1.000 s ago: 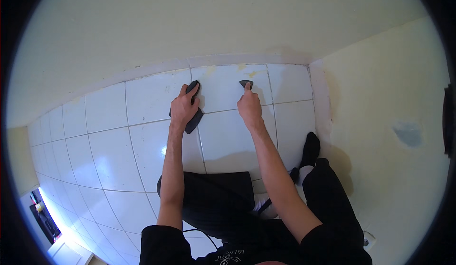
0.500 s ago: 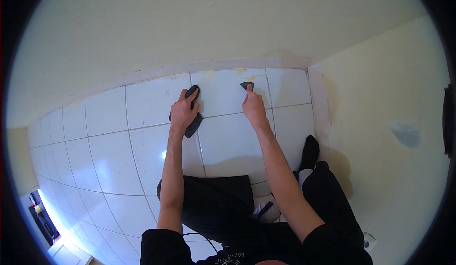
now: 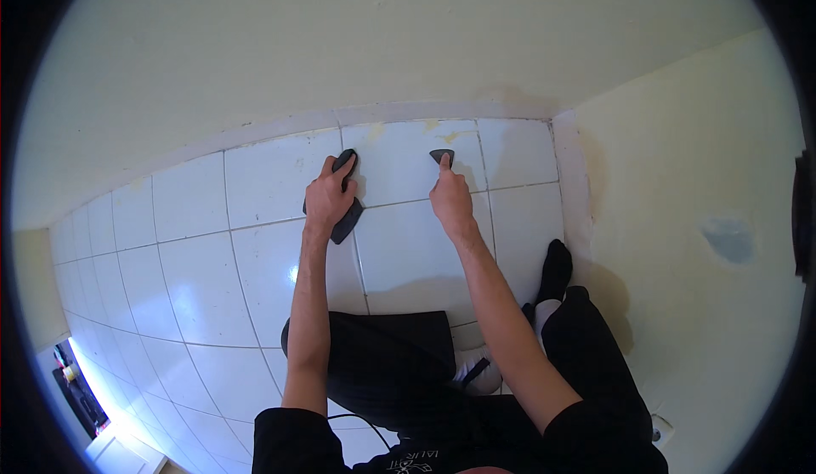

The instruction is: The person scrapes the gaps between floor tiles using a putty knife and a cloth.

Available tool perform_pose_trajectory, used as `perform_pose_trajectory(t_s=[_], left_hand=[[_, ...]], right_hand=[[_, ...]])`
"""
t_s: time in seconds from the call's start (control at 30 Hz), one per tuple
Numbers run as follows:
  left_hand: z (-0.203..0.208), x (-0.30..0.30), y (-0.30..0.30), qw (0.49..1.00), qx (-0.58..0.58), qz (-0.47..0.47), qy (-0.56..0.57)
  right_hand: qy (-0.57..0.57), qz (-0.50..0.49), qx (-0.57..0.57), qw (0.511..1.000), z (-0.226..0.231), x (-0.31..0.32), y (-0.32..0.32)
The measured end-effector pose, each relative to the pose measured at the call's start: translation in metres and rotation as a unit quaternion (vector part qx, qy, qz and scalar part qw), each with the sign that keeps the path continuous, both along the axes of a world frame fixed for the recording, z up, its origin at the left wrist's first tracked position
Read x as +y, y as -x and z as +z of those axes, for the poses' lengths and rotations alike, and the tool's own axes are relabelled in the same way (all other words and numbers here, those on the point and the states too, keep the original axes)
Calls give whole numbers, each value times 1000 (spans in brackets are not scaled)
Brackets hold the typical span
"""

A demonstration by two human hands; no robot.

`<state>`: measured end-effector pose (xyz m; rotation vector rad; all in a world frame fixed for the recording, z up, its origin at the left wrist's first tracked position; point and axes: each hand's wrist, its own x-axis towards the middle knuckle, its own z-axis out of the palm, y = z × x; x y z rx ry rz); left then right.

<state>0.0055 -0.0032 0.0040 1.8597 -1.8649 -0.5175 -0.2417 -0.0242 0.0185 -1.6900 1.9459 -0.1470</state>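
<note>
Scraper (image 3: 441, 155), dark grey and flared like a small fan, shows only its blade, broad along the far edge and narrowing toward the fingers; its surface is matt, and whatever grip it has is hidden inside the fist. It sits directly ahead of the fingers of the right hand (image 3: 450, 195), which are clamped on it, the index finger stretched straight out onto the blade and the others curled under. Just beyond that extended fingertip, past the blade's edge, a thin yellowish smear (image 3: 450, 136) marks the white tiled floor (image 3: 408, 244), and a little farther out runs the pale skirting (image 3: 408, 113) at the foot of the wall (image 3: 425, 40). To the left of these fingers, well apart from them, the left hand (image 3: 328, 198) has its own fingers wrapped around a black tool (image 3: 347, 222). This one is larger: a rounded, dark handle rises past the index finger and thumb, while a wide, angular dark base spreads out beneath the palm, a corner showing on the wrist side of the thumb and a sliver at the outer edge of the hand. How firmly either tool presses on the tile cannot be told.
</note>
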Motion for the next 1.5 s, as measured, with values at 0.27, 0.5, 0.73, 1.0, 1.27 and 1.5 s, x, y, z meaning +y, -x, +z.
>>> perform_pose_trajectory(t_s=[0.27,0.5,0.73,1.0,1.27,1.5], left_hand=[[2,0,0,1000,7,4,-19],[3,-1,2,1000,6,-3,-10],[-2,0,0,1000,1,-2,-1],[-3,-1,-2,1000,4,-3,-7],[-1,0,0,1000,8,5,-17],[-2,-1,0,1000,8,-3,-13]], right_hand=[[39,0,-21,999,-12,-10,6],[37,6,-22,999,-11,-10,11],[10,47,-3,999,-4,-1,4],[24,74,-21,997,-9,-3,11],[-3,75,-3,997,-2,-7,4],[-16,73,-1,997,6,-20,-1]])
